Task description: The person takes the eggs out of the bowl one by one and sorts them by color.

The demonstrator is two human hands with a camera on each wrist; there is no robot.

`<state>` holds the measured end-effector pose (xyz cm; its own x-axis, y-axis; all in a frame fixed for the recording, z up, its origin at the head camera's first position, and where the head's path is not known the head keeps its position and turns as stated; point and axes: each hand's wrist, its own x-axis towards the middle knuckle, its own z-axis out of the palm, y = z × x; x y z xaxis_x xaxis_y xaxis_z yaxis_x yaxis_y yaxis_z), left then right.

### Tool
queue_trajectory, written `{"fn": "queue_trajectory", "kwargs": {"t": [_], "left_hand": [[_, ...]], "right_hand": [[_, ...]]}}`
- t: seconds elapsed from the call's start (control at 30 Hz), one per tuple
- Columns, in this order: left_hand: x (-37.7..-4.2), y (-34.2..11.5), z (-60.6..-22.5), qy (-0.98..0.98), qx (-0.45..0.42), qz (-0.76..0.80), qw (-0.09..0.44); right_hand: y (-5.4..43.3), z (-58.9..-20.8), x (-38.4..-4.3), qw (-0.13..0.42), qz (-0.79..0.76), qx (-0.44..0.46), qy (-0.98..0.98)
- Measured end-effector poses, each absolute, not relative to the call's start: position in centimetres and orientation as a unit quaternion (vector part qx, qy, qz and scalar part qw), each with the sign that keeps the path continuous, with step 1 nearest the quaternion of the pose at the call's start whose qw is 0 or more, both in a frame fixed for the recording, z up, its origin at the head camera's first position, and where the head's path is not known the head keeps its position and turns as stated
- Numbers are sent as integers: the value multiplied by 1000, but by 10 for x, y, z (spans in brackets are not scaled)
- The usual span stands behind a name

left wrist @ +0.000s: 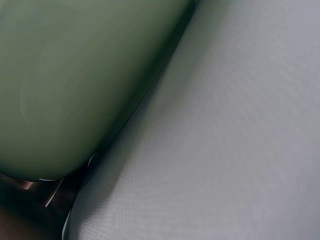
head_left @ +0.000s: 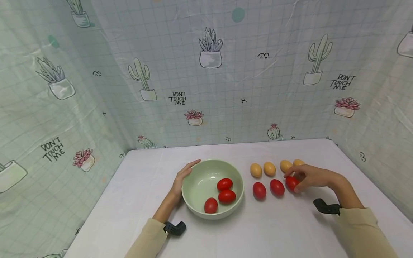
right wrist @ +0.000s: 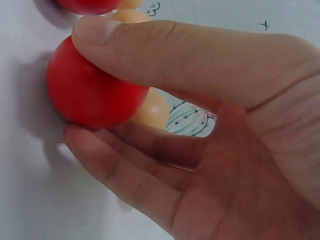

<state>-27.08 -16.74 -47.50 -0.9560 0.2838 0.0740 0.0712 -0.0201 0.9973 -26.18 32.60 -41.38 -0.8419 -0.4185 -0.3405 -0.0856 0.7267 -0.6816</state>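
A pale green bowl (head_left: 196,211) stands left of the table's middle with three glossy red eggs (head_left: 227,196) inside. My left hand (head_left: 180,182) rests along the bowl's left side, fingers stretched out near the rim. In the left wrist view the bowl's outer wall (left wrist: 75,85) fills the upper left, and most of that hand is hidden in shadow. With thumb and fingertips, my right hand (head_left: 309,177) pinches a red egg (right wrist: 90,90) on the right part of the table. Two more red eggs (head_left: 259,191) lie in a row to its left.
Several yellow eggs (head_left: 269,168) lie in a row behind the red ones. The white table (head_left: 258,233) reaches back to a hanging cloth (head_left: 167,53) printed with potted cacti, which also closes off both sides.
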Motion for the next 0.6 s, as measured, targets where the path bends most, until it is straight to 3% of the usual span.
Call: {"fn": "queue_trajectory", "kwargs": {"t": [0.6], "left_hand": [[-272,-170,-478,694,134,704,75]], "right_hand": [[325,-409,-260,261,-341,-128,894]]}}
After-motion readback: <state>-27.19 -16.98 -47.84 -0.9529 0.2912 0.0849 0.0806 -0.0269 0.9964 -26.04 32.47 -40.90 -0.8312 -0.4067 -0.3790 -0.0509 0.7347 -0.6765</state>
